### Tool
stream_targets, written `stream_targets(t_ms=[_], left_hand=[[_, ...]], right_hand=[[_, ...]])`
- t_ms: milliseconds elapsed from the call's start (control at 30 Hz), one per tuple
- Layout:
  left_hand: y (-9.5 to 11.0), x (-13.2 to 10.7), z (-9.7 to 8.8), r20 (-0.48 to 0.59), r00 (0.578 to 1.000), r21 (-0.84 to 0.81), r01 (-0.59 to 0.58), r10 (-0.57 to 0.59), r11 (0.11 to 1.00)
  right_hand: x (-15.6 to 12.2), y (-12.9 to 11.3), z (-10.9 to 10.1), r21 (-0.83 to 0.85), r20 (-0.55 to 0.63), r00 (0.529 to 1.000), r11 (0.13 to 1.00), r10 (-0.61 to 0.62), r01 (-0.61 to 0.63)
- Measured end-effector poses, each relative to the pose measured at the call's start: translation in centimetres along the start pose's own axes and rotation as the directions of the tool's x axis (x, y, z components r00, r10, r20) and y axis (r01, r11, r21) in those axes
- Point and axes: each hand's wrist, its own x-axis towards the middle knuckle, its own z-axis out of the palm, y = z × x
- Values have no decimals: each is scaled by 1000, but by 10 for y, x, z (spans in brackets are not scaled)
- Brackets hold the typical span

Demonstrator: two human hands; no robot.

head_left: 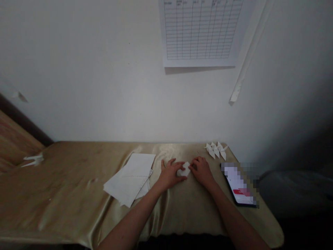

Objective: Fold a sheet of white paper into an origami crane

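Observation:
A small folded piece of white paper (185,169) lies on the gold cloth between my two hands. My left hand (172,174) grips its left side, thumb at the near edge and fingers at the far edge. At the paper's right edge, the fingertips of my right hand (202,171) are pinched together on it. Several folded white paper cranes (216,150) stand in a row beyond my right hand. To the left of my left hand lies a loose pile of white paper sheets (132,177), the top one marked with a dashed line.
A phone (238,184) with a lit screen, partly blurred, lies at the table's right edge. White paper scraps (33,159) rest at the far left. The gold tablecloth (65,194) is wrinkled. A printed chart (199,33) hangs on the wall behind.

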Motion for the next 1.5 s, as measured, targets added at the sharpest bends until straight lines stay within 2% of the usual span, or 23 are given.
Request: stream_targets(t_ms=[367,600,767,1000,1300,1400,1500], left_hand=[[3,-3,-4,32,999,44,-38,36,998],[11,-5,1,-47,997,95,-50,54,994],[13,-6,-1,-52,998,94,-42,47,995],[15,-7,2,-87,994,127,-51,63,991],[15,-7,5,-110,992,135,-40,55,990],[14,-7,5,-112,992,122,-45,59,991],[14,-7,5,-112,992,114,-46,59,992]], right_hand=[[0,-1,2,-24,-32,999,1000,-10,10],[1,-2,0,-13,-30,1000,1000,-3,3],[0,0,1,-7,-73,997,1000,8,-8],[2,2,3,-15,-65,998,999,27,-28],[5,18,14,-10,-83,996,1000,-21,20],[2,23,13,24,-136,990,999,-45,48],[-1,22,9,58,-128,990,996,-60,68]])
